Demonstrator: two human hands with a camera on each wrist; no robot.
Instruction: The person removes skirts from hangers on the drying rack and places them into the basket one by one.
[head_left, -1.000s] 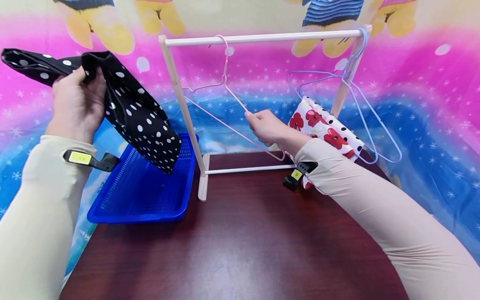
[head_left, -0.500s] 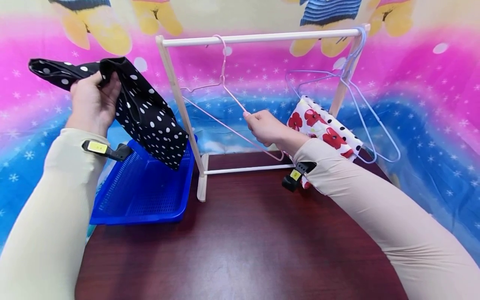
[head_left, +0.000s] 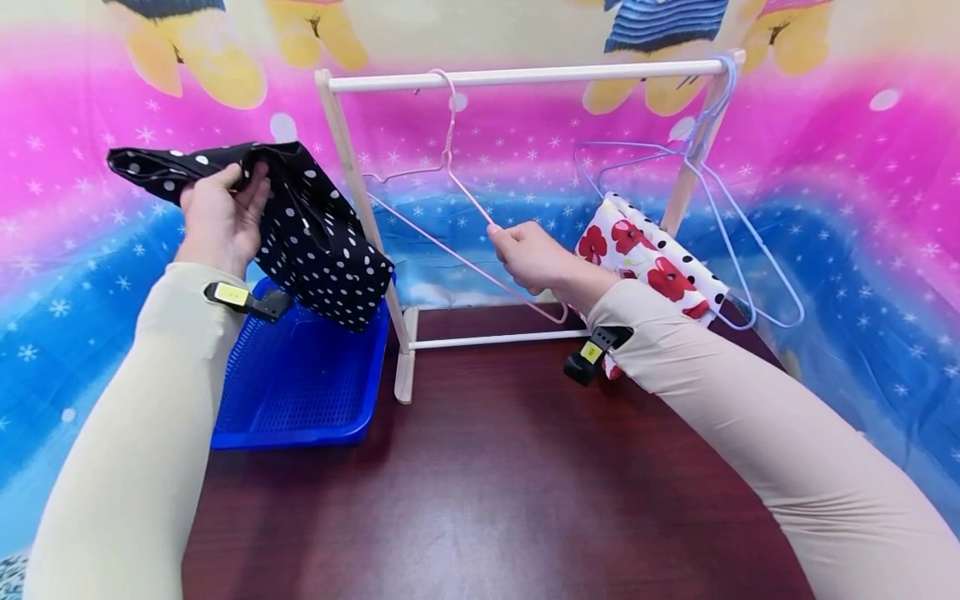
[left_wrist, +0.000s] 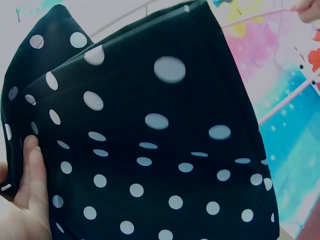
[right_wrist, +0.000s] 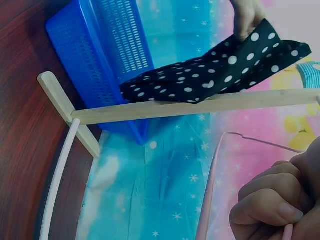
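A black cloth with white dots (head_left: 322, 242) hangs folded from my left hand (head_left: 225, 212), which pinches it between thumb and fingers, left of the rack. In the left wrist view the cloth (left_wrist: 165, 120) fills most of the picture. My right hand (head_left: 532, 254) grips the right shoulder of a pink wire hanger (head_left: 468, 196), whose hook sits over the rack's top bar. Curled fingers (right_wrist: 267, 207) show around the hanger in the right wrist view. Beyond the right forearm, a white cloth with red flowers (head_left: 630, 242) hangs from one of the blue hangers (head_left: 765, 250), partly hidden.
The wooden rack (head_left: 525, 77) stands on a dark red-brown table (head_left: 480, 475). A blue perforated basket (head_left: 300, 400) sits at the rack's left, below the black cloth. A patterned backdrop (head_left: 862, 208) surrounds the table.
My left hand has moved right and slightly down with the black dotted cloth, bringing it closer to the rack's left post. My right hand has kept its grip on the hanger.
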